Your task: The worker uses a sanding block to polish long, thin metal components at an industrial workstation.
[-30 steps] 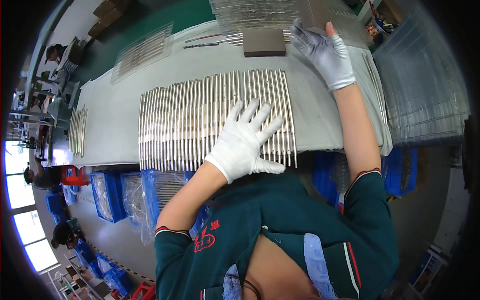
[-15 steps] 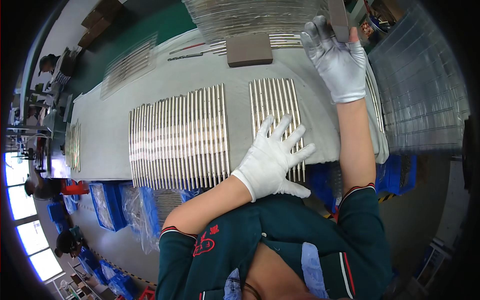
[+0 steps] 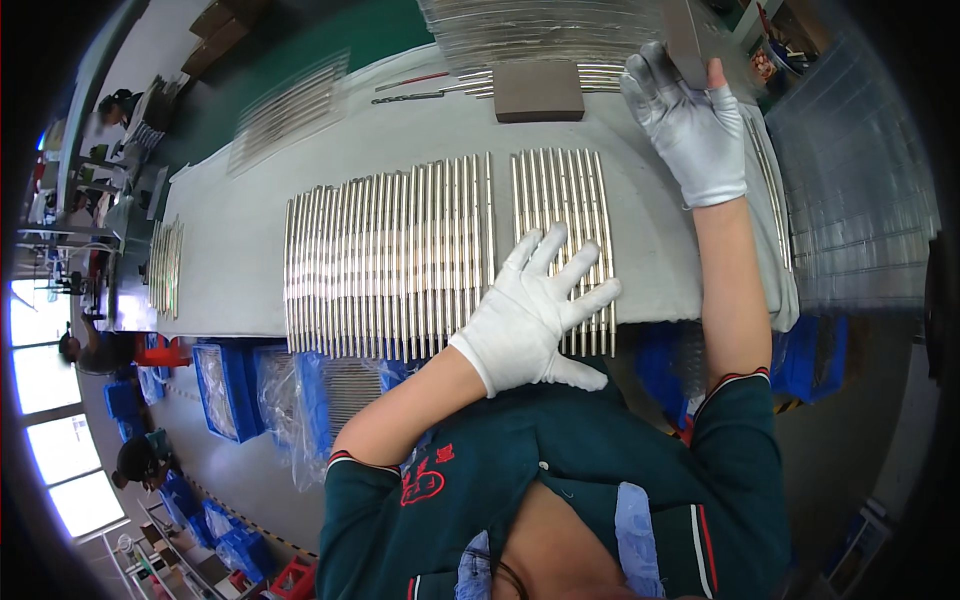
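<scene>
Two groups of slim silver metal rods now lie side by side on the grey cloth-covered bench, a gap having opened since a second ago: the white-gloved left hand, fingers spread flat, has slid the smaller batch rightward. Long axes run away from the worker. The gloved right hand grips a dark flat block.

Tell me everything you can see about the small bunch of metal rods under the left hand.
The small group of rods is about nine thin, shiny silver metal bars lying flat and parallel on the grey table cover, running away from the person. A narrow gap separates it from the larger row of rods on its left. The white-gloved left hand rests spread on its near ends.
</scene>
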Demonstrator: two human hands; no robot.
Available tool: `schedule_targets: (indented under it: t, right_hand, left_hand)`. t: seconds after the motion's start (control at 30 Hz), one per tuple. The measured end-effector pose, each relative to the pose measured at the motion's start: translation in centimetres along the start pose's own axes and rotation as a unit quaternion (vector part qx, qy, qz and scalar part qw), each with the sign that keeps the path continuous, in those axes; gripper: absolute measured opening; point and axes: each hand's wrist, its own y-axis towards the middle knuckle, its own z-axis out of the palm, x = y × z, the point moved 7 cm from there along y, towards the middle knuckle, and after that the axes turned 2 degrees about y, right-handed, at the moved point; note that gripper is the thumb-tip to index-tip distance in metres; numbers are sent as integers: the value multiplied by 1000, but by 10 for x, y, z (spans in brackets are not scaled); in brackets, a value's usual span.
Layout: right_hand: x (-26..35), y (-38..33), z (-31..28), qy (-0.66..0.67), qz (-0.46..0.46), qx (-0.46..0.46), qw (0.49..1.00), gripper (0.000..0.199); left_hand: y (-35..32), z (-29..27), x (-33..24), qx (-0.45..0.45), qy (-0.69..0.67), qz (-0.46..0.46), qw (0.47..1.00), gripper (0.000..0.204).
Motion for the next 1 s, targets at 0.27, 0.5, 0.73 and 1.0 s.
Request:
schedule_targets:
  t: [0.27,0.5,0.73,1.0]
  right_hand:
    - [2,2,-3,2,14,4,1000,55]
    - [9,-3,6,25,19,33,999,57]
    - [13,-5,-2,8,-7,7,1000,56]
    - [19,-4,-4,-13,-4,6,1000,53]
  left_hand:
    - [8,-14,-18,-48,-98,66,992,99]
    - [-86,-31,78,-13,148,-237,960,100]
    - [-65,-20,60,-30,114,-171,978,103]
    - [-26,-6,25,-58,58,-93,992,101]
